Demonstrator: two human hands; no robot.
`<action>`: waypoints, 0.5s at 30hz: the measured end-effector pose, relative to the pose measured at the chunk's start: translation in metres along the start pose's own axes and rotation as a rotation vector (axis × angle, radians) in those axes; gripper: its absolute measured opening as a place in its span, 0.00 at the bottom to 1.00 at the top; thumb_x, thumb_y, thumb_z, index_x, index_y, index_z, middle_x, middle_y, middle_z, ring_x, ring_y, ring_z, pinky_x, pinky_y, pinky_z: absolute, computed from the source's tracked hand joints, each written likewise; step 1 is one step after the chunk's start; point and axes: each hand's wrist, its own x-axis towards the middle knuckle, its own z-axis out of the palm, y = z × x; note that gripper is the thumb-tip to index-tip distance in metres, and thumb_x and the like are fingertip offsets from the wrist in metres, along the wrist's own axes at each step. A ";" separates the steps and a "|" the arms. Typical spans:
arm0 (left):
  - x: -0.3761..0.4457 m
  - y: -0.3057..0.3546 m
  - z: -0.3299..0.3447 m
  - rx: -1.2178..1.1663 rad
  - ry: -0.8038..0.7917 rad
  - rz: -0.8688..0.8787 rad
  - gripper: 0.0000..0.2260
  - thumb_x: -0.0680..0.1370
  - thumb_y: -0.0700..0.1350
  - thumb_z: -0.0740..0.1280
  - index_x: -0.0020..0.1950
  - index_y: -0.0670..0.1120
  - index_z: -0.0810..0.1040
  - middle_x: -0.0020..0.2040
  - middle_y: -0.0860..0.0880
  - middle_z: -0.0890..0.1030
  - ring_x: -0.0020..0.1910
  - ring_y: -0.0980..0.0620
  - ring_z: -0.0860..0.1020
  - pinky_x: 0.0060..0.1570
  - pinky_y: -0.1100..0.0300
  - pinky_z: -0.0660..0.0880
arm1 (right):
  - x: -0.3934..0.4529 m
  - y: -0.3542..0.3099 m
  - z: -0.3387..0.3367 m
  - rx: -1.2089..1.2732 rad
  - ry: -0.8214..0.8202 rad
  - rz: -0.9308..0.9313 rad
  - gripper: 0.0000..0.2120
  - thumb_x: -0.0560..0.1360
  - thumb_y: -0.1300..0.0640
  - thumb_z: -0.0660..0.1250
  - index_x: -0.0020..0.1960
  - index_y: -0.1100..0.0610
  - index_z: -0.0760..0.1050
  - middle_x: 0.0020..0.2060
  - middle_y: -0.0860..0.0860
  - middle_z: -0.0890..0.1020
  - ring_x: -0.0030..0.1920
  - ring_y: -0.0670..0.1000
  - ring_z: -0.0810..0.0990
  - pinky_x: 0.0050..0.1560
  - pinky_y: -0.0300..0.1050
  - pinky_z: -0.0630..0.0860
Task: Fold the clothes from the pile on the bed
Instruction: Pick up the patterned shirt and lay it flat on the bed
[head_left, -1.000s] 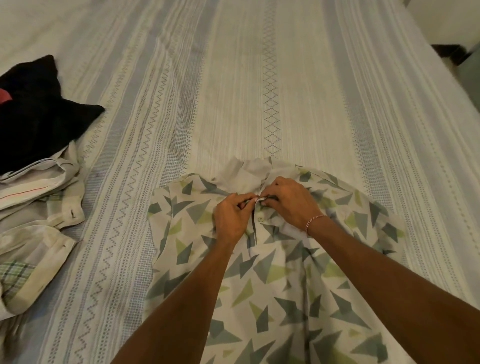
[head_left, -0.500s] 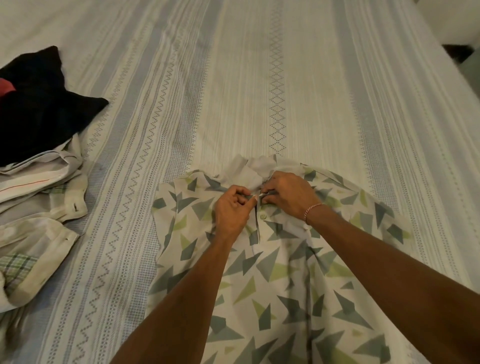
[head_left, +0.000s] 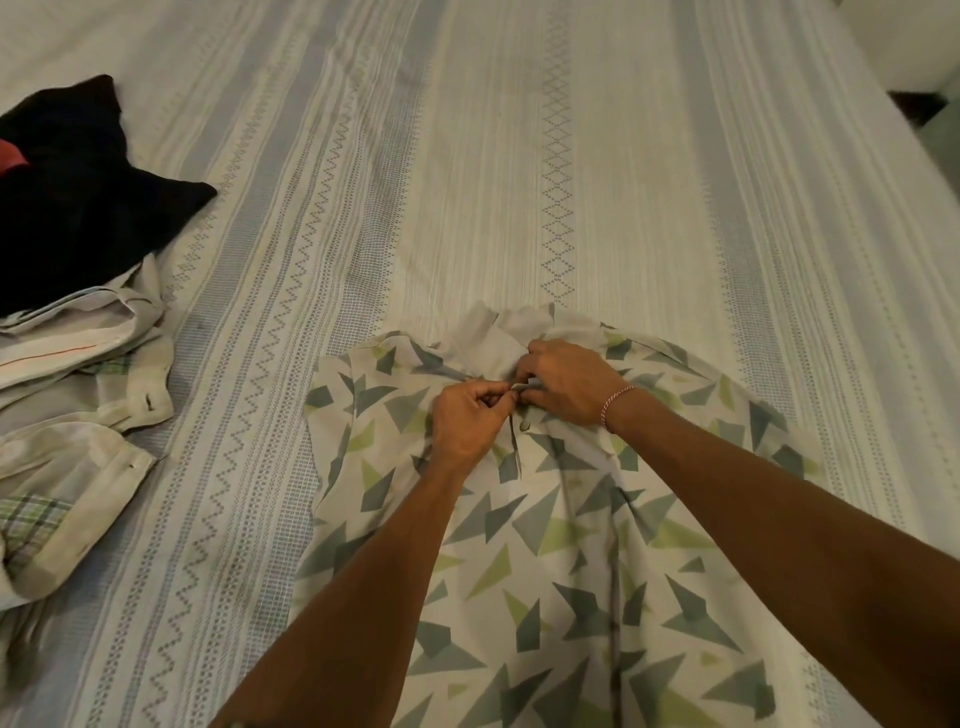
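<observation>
A white shirt with grey and green triangles (head_left: 561, 530) lies front-up on the striped bedsheet (head_left: 519, 182), its plain collar pointing away from me. My left hand (head_left: 465, 421) pinches the left edge of the placket just below the collar. My right hand (head_left: 563, 382), with a red-and-white thread on its wrist, pinches the right edge against it at the top button. One fastened button shows just below my fingers. The pile of clothes (head_left: 67, 395) sits at the left edge of the bed.
In the pile a black garment (head_left: 78, 192) lies on top of pale shirts, one with a green check patch (head_left: 31, 519). The bed's right edge and a dark gap to the floor (head_left: 914, 106) show at the upper right.
Both hands stay pinched at the shirt's top button with only small finger movements. The view has shifted slightly.
</observation>
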 end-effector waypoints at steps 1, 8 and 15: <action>0.000 0.001 0.000 0.005 -0.001 -0.001 0.09 0.76 0.44 0.75 0.55 0.46 0.86 0.35 0.53 0.83 0.29 0.60 0.75 0.38 0.58 0.76 | 0.002 0.000 0.000 0.007 -0.023 0.009 0.14 0.80 0.47 0.66 0.58 0.56 0.79 0.52 0.54 0.77 0.54 0.54 0.75 0.49 0.47 0.71; -0.001 -0.001 0.002 0.123 0.042 0.072 0.06 0.76 0.45 0.74 0.52 0.47 0.86 0.37 0.53 0.83 0.35 0.57 0.79 0.42 0.55 0.81 | 0.015 0.011 -0.020 0.119 -0.243 -0.001 0.09 0.79 0.53 0.69 0.56 0.56 0.84 0.50 0.51 0.82 0.50 0.53 0.79 0.52 0.47 0.74; -0.002 0.001 0.004 0.205 0.058 0.084 0.03 0.75 0.46 0.75 0.47 0.49 0.86 0.34 0.56 0.80 0.31 0.61 0.75 0.37 0.65 0.75 | 0.020 0.008 -0.019 0.148 -0.231 0.037 0.10 0.80 0.55 0.66 0.56 0.59 0.83 0.49 0.53 0.84 0.45 0.50 0.77 0.46 0.41 0.70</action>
